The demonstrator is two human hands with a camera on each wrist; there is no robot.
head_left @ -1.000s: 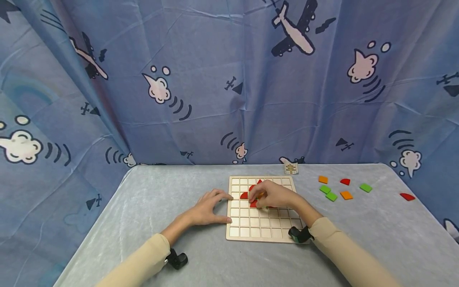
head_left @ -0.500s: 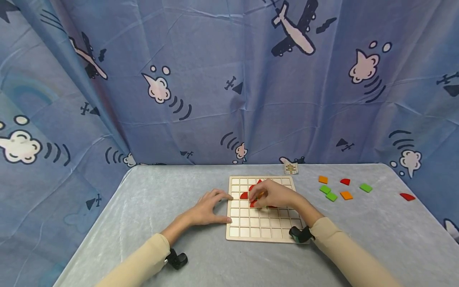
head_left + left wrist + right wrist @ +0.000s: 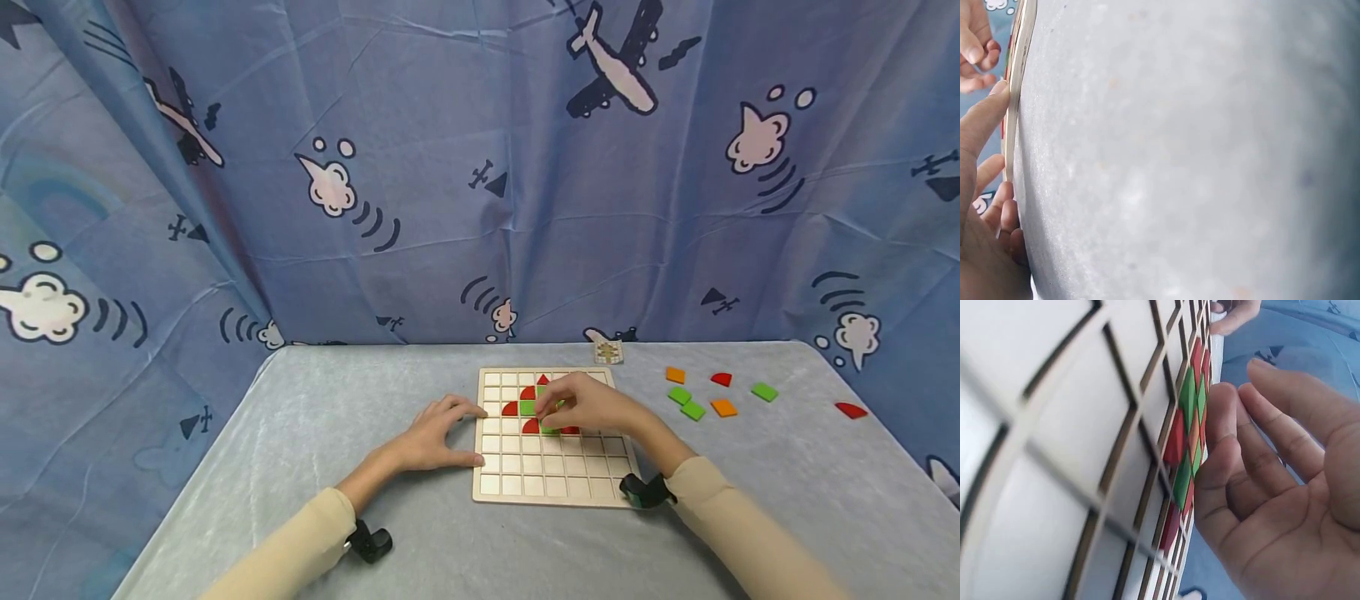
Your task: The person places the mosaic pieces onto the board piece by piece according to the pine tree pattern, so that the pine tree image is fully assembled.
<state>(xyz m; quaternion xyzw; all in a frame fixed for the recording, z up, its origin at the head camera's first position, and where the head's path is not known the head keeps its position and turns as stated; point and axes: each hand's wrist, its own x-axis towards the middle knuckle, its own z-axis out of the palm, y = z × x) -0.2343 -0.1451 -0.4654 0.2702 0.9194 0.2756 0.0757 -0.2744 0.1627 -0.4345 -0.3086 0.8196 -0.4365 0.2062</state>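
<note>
A pale wooden grid board [image 3: 522,464] lies on the table. On it sit red quarter-round pieces [image 3: 510,409], a red triangle [image 3: 543,380] and green square tiles [image 3: 527,408]. An orange tile [image 3: 1194,436] shows among them in the right wrist view. My left hand [image 3: 433,437] touches the board's left edge with thumb and fingertips spread apart. Over the middle of the board hovers my right hand [image 3: 581,406], fingers loosely bent and close to the pieces. No piece shows between its fingers in the right wrist view. In the head view it covers part of the pattern.
To the right of the board lie loose green tiles [image 3: 765,392], orange tiles [image 3: 724,408] and red quarter-round pieces [image 3: 851,410]. A small patterned card [image 3: 609,352] lies behind the board. A blue printed curtain [image 3: 420,208] hangs beyond the table's far edge.
My right hand has shifted a little to the right, uncovering a green tile and more of the red pieces. My left hand stays at the board's edge.
</note>
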